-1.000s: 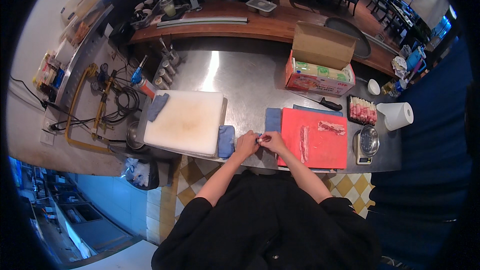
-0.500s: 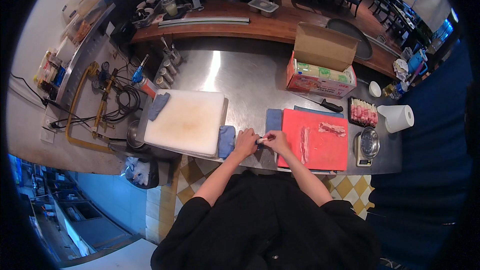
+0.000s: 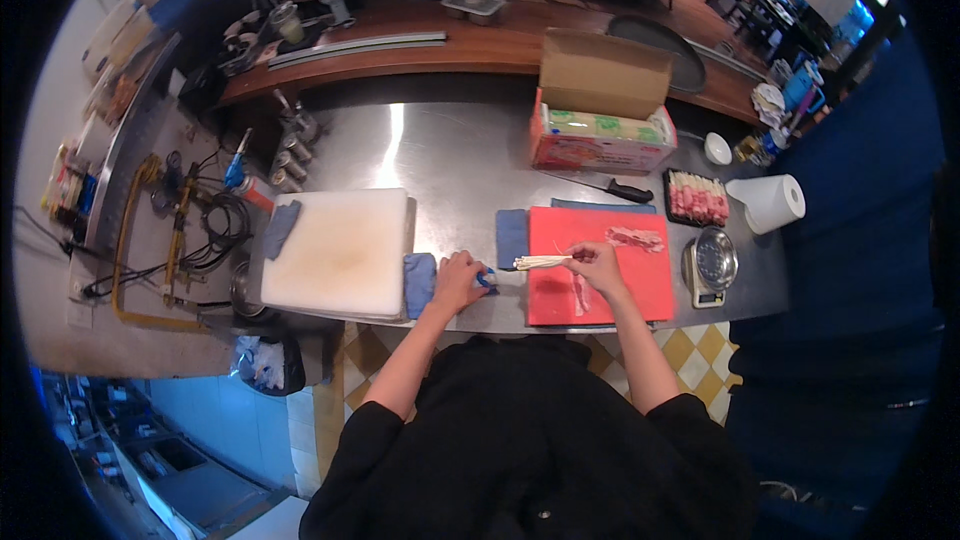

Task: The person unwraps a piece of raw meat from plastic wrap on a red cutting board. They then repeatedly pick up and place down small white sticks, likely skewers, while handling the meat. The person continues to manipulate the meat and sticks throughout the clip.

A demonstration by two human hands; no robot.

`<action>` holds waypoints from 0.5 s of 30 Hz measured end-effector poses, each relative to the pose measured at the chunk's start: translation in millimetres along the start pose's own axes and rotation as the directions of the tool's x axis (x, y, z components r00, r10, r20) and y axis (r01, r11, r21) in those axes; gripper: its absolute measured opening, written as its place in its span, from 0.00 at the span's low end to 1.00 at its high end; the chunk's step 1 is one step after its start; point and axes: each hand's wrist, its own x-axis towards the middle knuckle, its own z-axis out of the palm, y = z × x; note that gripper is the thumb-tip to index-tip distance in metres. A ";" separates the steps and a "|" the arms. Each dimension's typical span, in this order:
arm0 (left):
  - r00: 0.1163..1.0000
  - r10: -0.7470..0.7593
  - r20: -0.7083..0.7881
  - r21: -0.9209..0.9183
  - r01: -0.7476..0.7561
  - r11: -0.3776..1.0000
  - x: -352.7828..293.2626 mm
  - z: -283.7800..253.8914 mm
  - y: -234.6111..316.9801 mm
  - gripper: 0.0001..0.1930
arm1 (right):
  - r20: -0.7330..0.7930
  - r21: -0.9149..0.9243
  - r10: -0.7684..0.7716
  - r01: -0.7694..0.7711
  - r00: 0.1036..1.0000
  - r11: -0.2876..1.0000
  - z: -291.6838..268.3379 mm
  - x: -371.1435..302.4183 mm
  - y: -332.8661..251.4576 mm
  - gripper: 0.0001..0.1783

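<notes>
My right hand (image 3: pixel 596 268) pinches a thin bundle of enoki mushrooms (image 3: pixel 540 262) above the left part of the red cutting board (image 3: pixel 645 298). Below it, a strip of raw meat (image 3: pixel 581 292) lies lengthwise, partly covered by the hand; another meat slice (image 3: pixel 634 239) lies crosswise near the board's far right. My left hand (image 3: pixel 458 283) rests by the counter's front edge, its fingers curled round a small blue-marked packet (image 3: pixel 486 280), mostly hidden. Beside that hand is a folded blue cloth (image 3: pixel 420 283), and a second blue cloth (image 3: pixel 511 236) borders the red board.
A white cutting board (image 3: pixel 335 252) stands at left. Beyond the red board are a black-handled knife (image 3: pixel 629 190) and an open carton (image 3: pixel 605 148) of packets. To the right are a tray of meat rolls (image 3: pixel 697 198), a paper roll (image 3: pixel 768 202) and a scale (image 3: pixel 708 298) bearing a metal bowl (image 3: pixel 716 258).
My right hand has drawn away rightward from the left one with the enoki bundle, arriving over the red board. The left hand stays by the blue cloth. The whole view has shifted slightly.
</notes>
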 end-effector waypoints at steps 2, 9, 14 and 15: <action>1.000 -0.007 0.013 0.003 0.007 1.000 -0.6 -17.3 17.4 0.23 | 0.017 0.127 0.106 -0.107 0.994 0.986 -21.9 -17.0 10.4 0.08; 0.936 0.298 -0.187 -0.088 -0.318 0.944 5.6 19.0 84.0 0.27 | 0.087 0.207 0.302 -0.314 0.949 0.927 -52.7 -65.5 81.2 0.10; 0.897 0.419 -0.138 -0.188 -0.439 0.878 21.9 89.6 133.8 0.20 | -0.001 0.059 0.110 -0.109 0.994 0.992 -46.7 -76.0 109.3 0.08; 0.899 0.420 -0.122 -0.164 -0.435 0.885 23.5 100.8 134.0 0.19 | 0.022 -0.093 -0.008 0.010 1.000 0.996 -46.9 -75.7 107.1 0.09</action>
